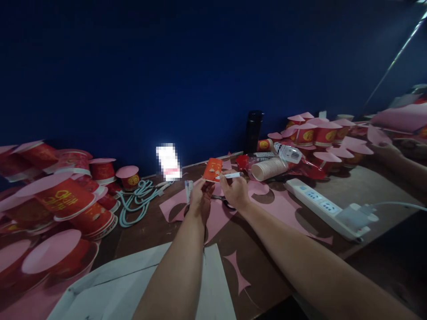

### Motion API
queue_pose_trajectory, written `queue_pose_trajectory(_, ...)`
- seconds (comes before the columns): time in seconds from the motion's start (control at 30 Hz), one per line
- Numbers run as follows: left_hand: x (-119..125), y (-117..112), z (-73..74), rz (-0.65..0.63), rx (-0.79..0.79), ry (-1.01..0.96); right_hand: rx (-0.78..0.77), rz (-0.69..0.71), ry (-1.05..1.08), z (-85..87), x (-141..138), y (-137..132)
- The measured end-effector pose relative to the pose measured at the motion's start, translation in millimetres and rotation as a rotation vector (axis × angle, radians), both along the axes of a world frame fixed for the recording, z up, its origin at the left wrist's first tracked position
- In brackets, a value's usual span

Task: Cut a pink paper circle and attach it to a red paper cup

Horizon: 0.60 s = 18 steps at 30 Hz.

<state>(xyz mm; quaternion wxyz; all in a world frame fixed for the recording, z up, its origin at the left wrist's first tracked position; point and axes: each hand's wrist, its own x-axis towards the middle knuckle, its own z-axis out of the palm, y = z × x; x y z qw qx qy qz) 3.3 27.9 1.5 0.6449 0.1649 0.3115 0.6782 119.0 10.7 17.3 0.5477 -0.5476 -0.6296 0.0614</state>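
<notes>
My left hand (201, 196) is closed round the lower part of a red paper cup (211, 168) with gold print, holding it above the table. In my right hand (236, 191) is a white marker (231, 175), its tip end pointing left at the cup's side; I cannot tell whether it touches. Beneath my hands lie scissors (228, 204), partly hidden by my right hand, and cut pink paper (213, 222) with rounded cut-outs. More markers (188, 189) lie just left of my left hand.
Red cups with pink discs (65, 198) crowd the left; more cups (307, 134) stand at right. Also here: coiled cable (133, 206), bright blurred phone-like screen (168, 161), black bottle (253, 131), cup stack (267, 170), power strip (310, 195), white sheet (216, 284), another person's hand (388, 154).
</notes>
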Motion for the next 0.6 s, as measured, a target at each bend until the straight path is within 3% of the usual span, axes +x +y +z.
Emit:
queue_pose_trajectory(0.3, -0.4, 4.8, -3.7, 0.005, -0.006, 0.017, -0.013, 0.015, -0.026, 1.1, 0.4, -0.5)
queue_pose_trajectory(0.6, -2.2, 6.8, -3.9, 0.03, 0.004, -0.042, 0.048, 0.121, 0.015, -6.8, 0.1, 0.2)
